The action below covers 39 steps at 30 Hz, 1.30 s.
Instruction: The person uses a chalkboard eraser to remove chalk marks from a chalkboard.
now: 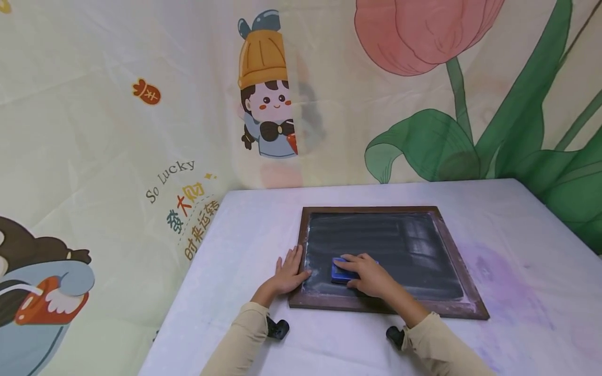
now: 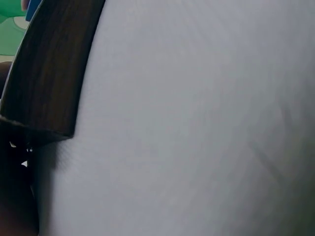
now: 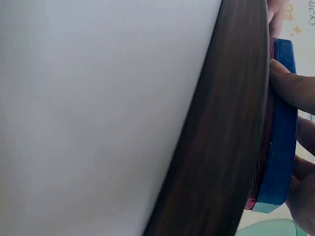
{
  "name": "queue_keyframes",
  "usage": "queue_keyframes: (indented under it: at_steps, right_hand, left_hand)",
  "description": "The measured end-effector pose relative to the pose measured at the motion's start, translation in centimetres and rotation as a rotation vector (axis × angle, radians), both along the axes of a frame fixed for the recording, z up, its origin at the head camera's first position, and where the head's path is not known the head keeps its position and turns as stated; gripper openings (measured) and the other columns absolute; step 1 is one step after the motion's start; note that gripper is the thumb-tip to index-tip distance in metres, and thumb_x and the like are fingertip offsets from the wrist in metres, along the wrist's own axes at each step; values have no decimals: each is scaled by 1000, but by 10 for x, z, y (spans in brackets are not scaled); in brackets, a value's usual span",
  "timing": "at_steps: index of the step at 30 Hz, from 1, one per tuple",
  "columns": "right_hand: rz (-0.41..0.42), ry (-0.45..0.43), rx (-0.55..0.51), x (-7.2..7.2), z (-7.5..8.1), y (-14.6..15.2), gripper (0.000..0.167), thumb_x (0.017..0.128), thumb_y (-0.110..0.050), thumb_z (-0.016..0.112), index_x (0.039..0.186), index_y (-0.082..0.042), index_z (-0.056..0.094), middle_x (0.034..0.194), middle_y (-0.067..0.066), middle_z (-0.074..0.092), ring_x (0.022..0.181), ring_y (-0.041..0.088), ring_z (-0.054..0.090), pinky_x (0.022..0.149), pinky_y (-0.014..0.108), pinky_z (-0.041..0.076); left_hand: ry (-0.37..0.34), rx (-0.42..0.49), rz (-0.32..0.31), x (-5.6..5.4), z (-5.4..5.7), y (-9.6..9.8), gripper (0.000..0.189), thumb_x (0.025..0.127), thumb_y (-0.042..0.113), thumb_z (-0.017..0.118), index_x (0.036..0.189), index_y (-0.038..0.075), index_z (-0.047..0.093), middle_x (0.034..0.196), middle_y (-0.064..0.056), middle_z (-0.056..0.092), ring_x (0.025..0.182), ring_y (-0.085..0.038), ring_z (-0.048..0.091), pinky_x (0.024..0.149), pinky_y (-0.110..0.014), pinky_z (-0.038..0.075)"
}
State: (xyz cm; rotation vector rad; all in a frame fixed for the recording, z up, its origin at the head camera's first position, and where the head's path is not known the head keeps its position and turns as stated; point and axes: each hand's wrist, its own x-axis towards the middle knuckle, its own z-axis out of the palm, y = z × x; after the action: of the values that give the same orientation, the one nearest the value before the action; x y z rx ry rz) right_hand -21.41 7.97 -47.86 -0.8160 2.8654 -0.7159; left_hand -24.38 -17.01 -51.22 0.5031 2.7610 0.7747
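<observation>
A framed blackboard [image 1: 367,235] lies on the table, with pale chalk smears along its edges. My right hand [image 1: 373,277] grips a blue blackboard eraser [image 1: 339,274] on the lower left part of the dark surface. In the right wrist view, thumb and fingers hold the eraser [image 3: 279,147] by its blue back, and its dark red underside faces the board. My left hand [image 1: 287,274] rests on the left side of the wooden frame [image 1: 371,209], fingers extended and thumb over the board's edge. The left wrist view shows mostly the frame's corner [image 2: 54,73].
A white cloth with purplish stains covers the table [image 1: 254,224]. Behind it hang printed curtains [image 1: 329,130] with a tulip and cartoon figures. Black wrist devices [image 1: 278,329] sit under both beige sleeves [image 1: 244,337].
</observation>
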Motion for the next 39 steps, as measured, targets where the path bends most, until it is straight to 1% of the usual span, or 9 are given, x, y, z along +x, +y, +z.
queue_keyframes:
  at_steps: [5,11,14,17,19,23,28,34,39]
  right_hand:
    - [-34,-13,13,3,-2,21,57,80,-17,70,133,-19,49,139,13,44,116,35,45,84,50,44]
    - [-87,16,5,6,-1,54,58,78,-15,70,133,-17,50,138,15,45,115,37,45,83,51,45]
    - [-105,19,4,8,-1,66,58,78,-14,70,133,-16,50,137,16,45,114,38,45,83,52,45]
    - [-116,12,6,12,0,80,59,78,-14,70,133,-16,49,137,18,44,114,40,45,84,54,43]
    - [-129,9,7,15,0,89,59,78,-15,70,133,-16,49,137,19,44,115,44,44,84,56,42]
    - [-162,28,4,19,0,108,59,77,-15,71,132,-14,50,136,21,45,115,47,42,84,58,40]
    - [-169,54,-10,21,-2,123,60,76,-16,72,132,-13,51,134,22,46,114,45,43,84,58,41]
    - [-176,51,-16,25,-4,136,59,75,-15,72,131,-11,52,133,23,47,113,46,43,84,58,40]
    - [-176,52,-15,27,-4,147,59,75,-16,72,130,-10,52,133,23,47,111,45,43,85,59,39]
  left_hand:
    - [-11,13,-7,1,-2,1,75,94,36,43,146,-1,2,152,-22,5,140,-37,3,107,-58,-2]
    - [-1,11,-7,-1,2,-1,76,94,36,44,145,-2,3,152,-22,6,140,-37,3,107,-59,-2]
    - [-4,6,-7,-2,1,-1,75,94,36,43,146,-1,2,152,-21,5,140,-36,2,107,-58,-3]
    - [-6,10,-14,-1,0,0,75,94,36,43,146,-2,3,152,-22,5,140,-37,3,107,-58,-3]
    - [-12,-2,-18,0,0,0,76,94,37,42,146,-1,2,152,-21,4,140,-37,2,107,-58,-3]
    - [-24,5,-5,1,1,1,76,94,37,43,146,0,2,152,-21,4,141,-36,1,108,-57,-4]
    - [-21,10,5,0,3,1,76,94,39,42,146,1,2,153,-19,3,141,-34,0,108,-56,-4]
    - [-28,4,-1,0,0,1,77,94,39,42,146,1,2,153,-19,3,141,-35,1,108,-57,-4]
    - [-24,8,5,0,0,0,77,94,40,43,146,2,1,153,-19,3,141,-34,0,108,-56,-4]
